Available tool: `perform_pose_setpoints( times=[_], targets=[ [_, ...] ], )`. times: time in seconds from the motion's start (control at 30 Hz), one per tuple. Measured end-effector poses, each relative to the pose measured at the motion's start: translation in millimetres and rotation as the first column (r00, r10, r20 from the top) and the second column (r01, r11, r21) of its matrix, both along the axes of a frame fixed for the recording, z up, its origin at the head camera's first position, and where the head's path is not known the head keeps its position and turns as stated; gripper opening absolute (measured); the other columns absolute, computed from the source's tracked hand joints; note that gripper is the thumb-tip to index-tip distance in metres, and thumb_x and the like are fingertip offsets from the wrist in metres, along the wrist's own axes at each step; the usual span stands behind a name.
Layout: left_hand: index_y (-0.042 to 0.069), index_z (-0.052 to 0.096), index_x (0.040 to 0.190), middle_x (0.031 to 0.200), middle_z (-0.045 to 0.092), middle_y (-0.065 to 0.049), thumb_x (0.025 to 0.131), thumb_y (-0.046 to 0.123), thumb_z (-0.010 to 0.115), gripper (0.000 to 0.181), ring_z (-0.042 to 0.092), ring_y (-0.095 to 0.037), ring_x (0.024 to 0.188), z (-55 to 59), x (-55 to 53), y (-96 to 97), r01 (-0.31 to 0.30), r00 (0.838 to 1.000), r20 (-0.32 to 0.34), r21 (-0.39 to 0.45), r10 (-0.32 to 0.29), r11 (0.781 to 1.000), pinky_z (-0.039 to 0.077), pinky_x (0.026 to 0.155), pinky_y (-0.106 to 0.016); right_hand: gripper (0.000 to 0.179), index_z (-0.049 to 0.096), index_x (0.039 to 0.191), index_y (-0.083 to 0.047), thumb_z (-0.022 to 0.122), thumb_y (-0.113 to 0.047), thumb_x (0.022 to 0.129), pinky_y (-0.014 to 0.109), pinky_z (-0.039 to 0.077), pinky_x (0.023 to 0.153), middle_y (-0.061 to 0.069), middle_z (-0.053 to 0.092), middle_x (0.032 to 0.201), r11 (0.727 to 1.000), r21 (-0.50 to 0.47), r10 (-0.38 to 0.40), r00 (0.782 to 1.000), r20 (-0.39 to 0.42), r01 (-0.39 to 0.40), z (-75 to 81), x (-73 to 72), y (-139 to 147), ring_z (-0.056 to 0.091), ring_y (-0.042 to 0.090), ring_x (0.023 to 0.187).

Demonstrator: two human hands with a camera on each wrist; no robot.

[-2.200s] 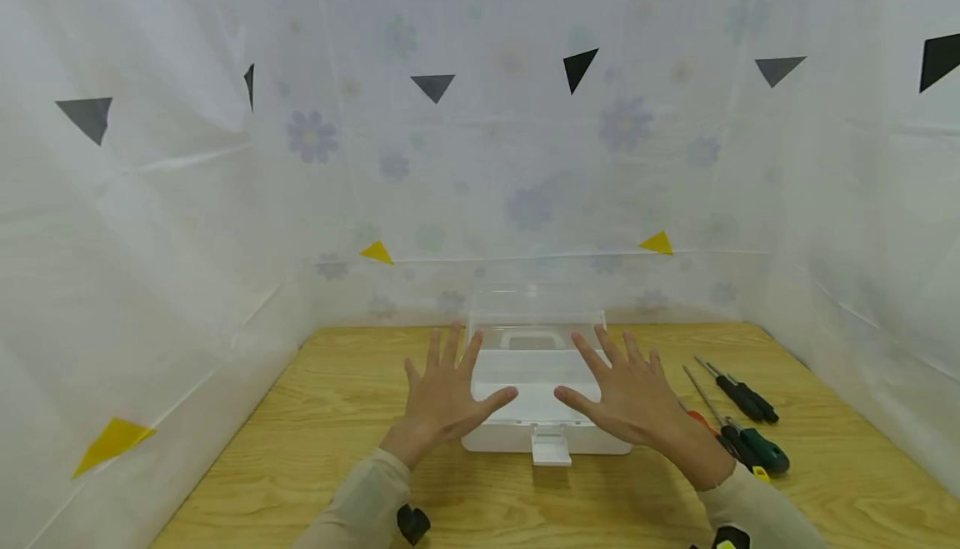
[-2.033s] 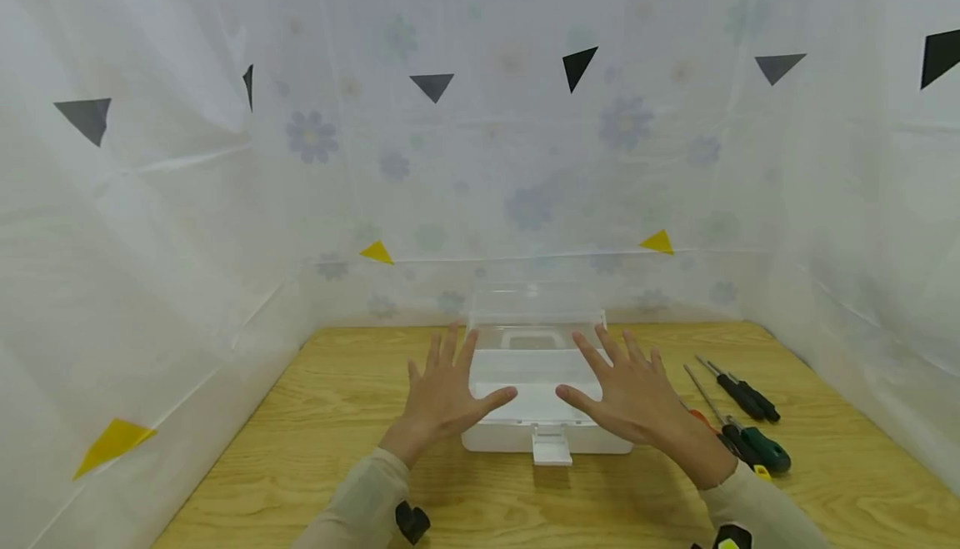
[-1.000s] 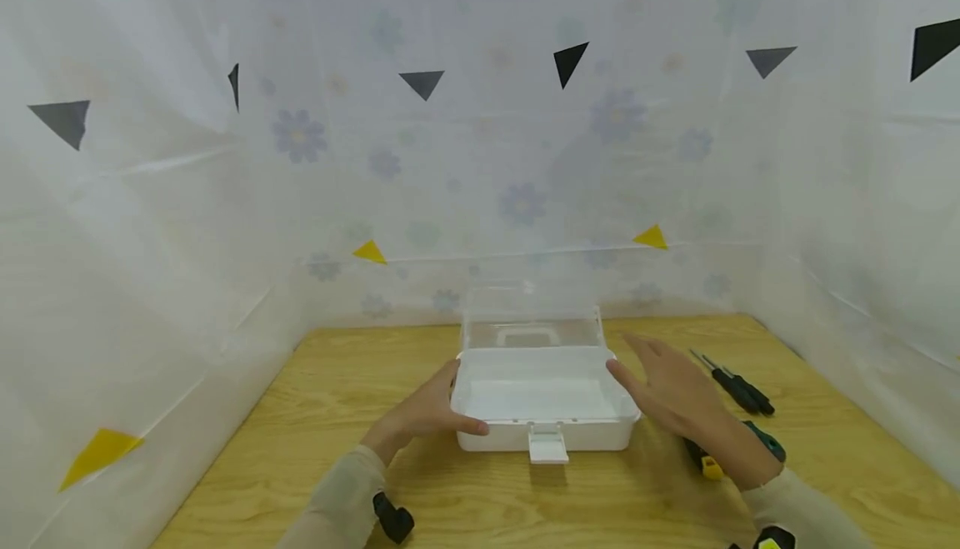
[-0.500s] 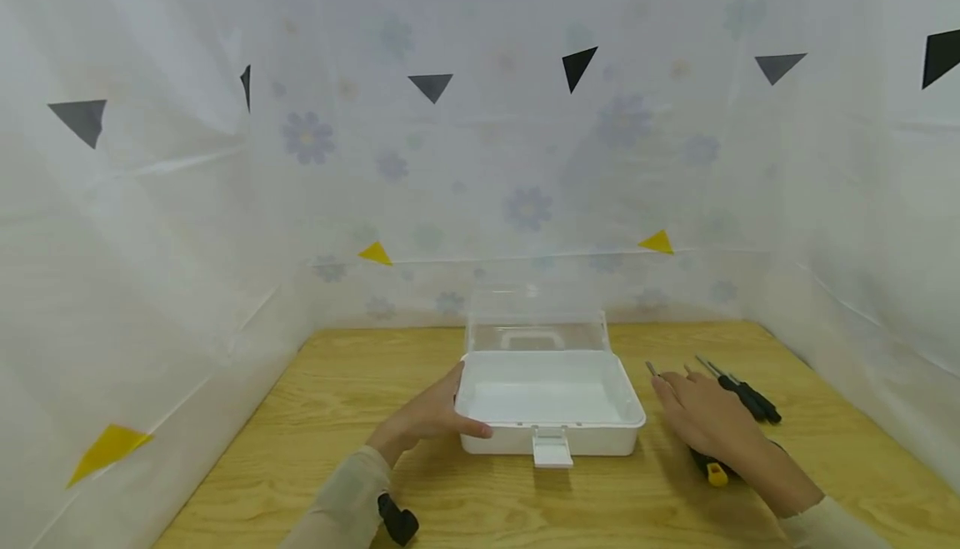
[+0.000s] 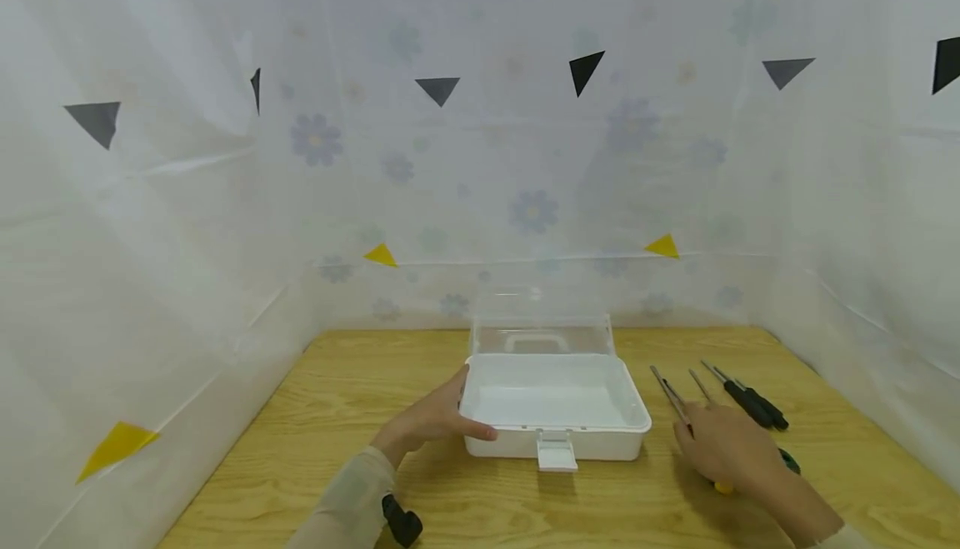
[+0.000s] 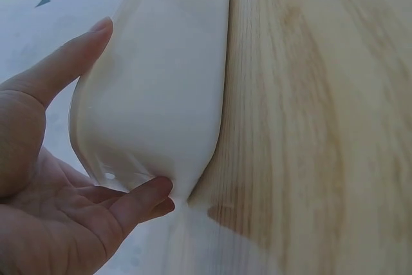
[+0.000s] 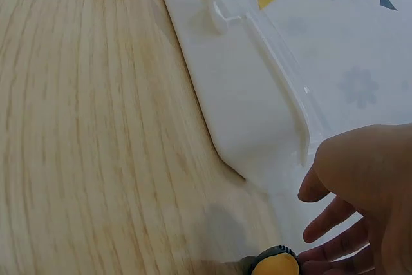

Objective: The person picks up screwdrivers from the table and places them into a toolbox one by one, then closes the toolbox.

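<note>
A white plastic box (image 5: pixel 502 442) stands on the table with its clear lid (image 5: pixel 540 336) raised at the back and its front latch (image 5: pixel 557 453) down. My left hand (image 5: pixel 433 420) grips the box's left end, thumb along the front rim and fingers against the side wall, as the left wrist view also shows. Over the screwdrivers at the right, my right hand (image 5: pixel 727 441) reaches down, covering most of their handles. Metal shafts (image 5: pixel 666 391) stick out past its fingers. In the right wrist view, its loosely bent fingers (image 7: pixel 338 239) come right up to a yellow-ended handle (image 7: pixel 275 265).
Two black-handled screwdrivers (image 5: pixel 746 403) lie farther back at the right. Part of a green handle (image 5: pixel 789 460) shows beside the right wrist. Pale flowered sheets (image 5: pixel 532 157) hang around the wooden table (image 5: pixel 300 449).
Both hands were spread over the box. My left hand has moved down onto its left end, and my right hand has travelled right and down to the screwdrivers.
</note>
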State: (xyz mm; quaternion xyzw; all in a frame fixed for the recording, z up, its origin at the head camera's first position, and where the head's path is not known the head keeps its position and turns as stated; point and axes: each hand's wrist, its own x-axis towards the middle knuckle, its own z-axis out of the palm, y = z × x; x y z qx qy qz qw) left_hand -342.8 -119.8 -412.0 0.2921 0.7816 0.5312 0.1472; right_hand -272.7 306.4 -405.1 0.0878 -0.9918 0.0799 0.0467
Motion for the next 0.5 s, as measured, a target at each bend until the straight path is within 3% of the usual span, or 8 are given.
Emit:
perform_pose_setpoints(
  times=[0.2,0.4,0.5],
  targets=[
    [0.020,0.008,0.167,0.149,0.044,-0.005,0.083,0.023,0.090,0.118,0.052,-0.023,0.123,1.2,0.0,3.8,0.002,1.000,0.001,-0.003,-0.002,1.000,0.040,0.106,-0.051,0.029,0.069,0.102,0.001,0.063,-0.027,0.100,0.039,0.042,0.051,0.007,0.062,0.080,0.998,0.064,-0.023,1.000,0.009,0.022,-5.5,4.5,2.8,0.053,0.020,0.061],
    [0.016,0.009,0.167,0.152,0.040,-0.018,0.082,0.021,0.091,0.118,0.049,-0.035,0.127,2.2,-1.3,6.9,0.018,1.000,0.000,0.005,-0.018,1.000,0.038,0.106,-0.056,0.020,0.061,0.078,-0.007,0.063,-0.016,0.096,0.038,0.041,0.046,0.005,0.053,0.069,0.993,0.117,-0.024,0.999,-0.038,0.028,-13.0,5.3,2.9,0.050,0.019,0.054],
    [0.015,0.009,0.166,0.152,0.039,-0.019,0.082,0.021,0.091,0.118,0.049,-0.036,0.127,2.1,-2.3,7.4,0.011,1.000,-0.007,-0.003,-0.011,1.000,0.037,0.107,-0.057,0.020,0.059,0.076,-0.009,0.063,-0.011,0.095,0.040,0.044,0.045,0.006,0.054,0.070,0.988,0.150,-0.018,0.998,-0.058,0.027,-16.9,4.7,2.5,0.053,0.021,0.056]
  ],
)
